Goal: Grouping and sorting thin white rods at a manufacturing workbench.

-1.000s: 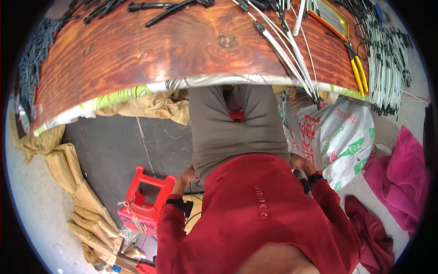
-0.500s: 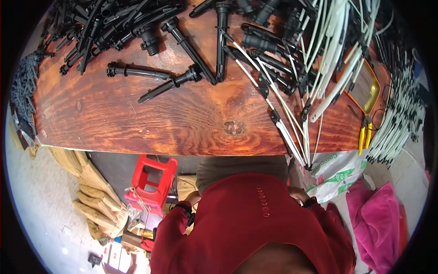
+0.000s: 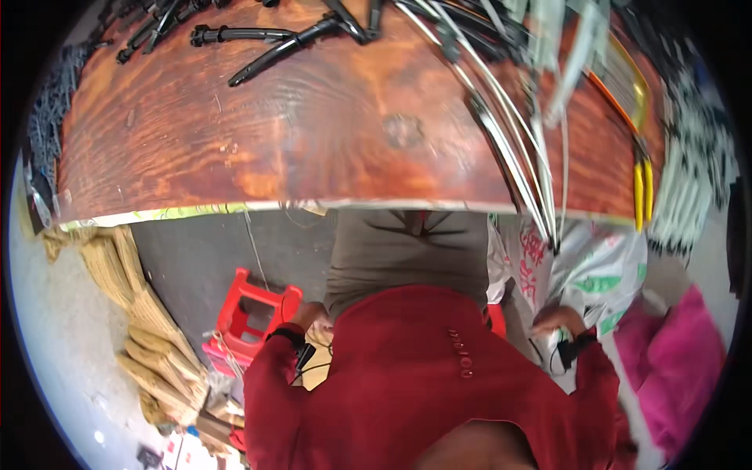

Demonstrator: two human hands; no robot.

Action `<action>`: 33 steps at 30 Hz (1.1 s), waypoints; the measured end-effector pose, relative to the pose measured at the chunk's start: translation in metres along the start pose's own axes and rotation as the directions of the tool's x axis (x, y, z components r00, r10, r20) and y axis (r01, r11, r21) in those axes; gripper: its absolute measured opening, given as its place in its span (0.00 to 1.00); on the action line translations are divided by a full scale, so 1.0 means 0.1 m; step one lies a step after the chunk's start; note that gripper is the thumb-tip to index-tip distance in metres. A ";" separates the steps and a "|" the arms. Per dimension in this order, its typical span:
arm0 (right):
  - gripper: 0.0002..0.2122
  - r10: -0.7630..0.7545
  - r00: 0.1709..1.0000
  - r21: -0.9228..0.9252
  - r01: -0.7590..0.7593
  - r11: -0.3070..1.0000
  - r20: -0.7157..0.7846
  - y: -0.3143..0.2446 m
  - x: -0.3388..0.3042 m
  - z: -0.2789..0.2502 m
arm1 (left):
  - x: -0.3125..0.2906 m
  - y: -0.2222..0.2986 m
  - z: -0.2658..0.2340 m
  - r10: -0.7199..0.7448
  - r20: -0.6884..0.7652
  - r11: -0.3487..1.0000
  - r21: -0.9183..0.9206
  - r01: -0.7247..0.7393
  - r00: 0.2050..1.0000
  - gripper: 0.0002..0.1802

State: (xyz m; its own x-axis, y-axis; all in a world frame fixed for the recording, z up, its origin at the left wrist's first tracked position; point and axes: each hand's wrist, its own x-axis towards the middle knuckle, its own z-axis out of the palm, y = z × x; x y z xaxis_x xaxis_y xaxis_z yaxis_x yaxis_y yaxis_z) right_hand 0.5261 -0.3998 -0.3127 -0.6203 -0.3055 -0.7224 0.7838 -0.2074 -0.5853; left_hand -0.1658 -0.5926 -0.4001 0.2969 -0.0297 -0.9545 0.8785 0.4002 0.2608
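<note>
My left hand hangs low beside my hip, next to a red plastic stool. Its fingers are small and partly hidden, so I cannot tell how they are held. On the other side, my right hand is out from my body, in front of a white plastic bag. Its fingers are loosely bent and apart, with nothing visible in them. Both hands are below the edge of the wooden table, away from the parts on it. Each wrist carries a black band with a cord.
Black tubular parts lie along the table's far side. White rods reach over the near edge at right, beside yellow-handled pliers and an orange-rimmed tray. Brown sacking lies at left, pink cloth at right.
The view has tilted down, so the table sits higher and more of my lap shows. My right hand has moved outward to the right, away from my body; my left hand shows more.
</note>
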 end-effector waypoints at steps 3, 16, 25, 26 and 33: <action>0.16 0.296 0.955 -0.107 -0.292 0.950 0.019 -0.02 0.16 0.28 | -0.38 0.37 0.13 0.095 -0.081 0.990 0.112 -0.086 0.992 0.24; 0.12 -0.380 0.347 -0.443 -0.121 0.889 -0.858 -2.57 -0.72 1.28 | -2.85 1.95 -0.12 0.574 -0.636 0.743 0.139 -0.655 0.516 0.18; 0.13 -0.494 -0.508 -0.424 -0.254 0.869 -0.706 -3.17 -0.89 1.07 | -3.28 3.20 -0.14 0.674 -0.725 0.469 0.269 -0.841 0.144 0.14; 0.14 -0.481 -0.479 -0.437 -0.209 0.875 -0.734 -3.17 -0.84 0.98 | -3.29 3.25 -0.18 0.659 -0.746 0.458 0.295 -0.838 0.097 0.15; 0.17 -0.271 0.177 -0.101 0.635 0.766 -0.946 -3.55 -0.83 0.94 | -3.37 3.50 -0.77 0.524 -0.851 0.310 0.161 -0.937 0.027 0.17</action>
State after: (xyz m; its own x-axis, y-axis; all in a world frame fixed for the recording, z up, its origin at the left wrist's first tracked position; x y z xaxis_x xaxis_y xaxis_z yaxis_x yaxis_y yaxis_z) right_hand 0.3016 -0.3877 -0.0104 -0.3496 0.8815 -0.3175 0.2032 -0.2595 -0.9441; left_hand 0.0123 -0.3723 0.0019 0.1499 0.9886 -0.0130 0.0542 0.0049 0.9985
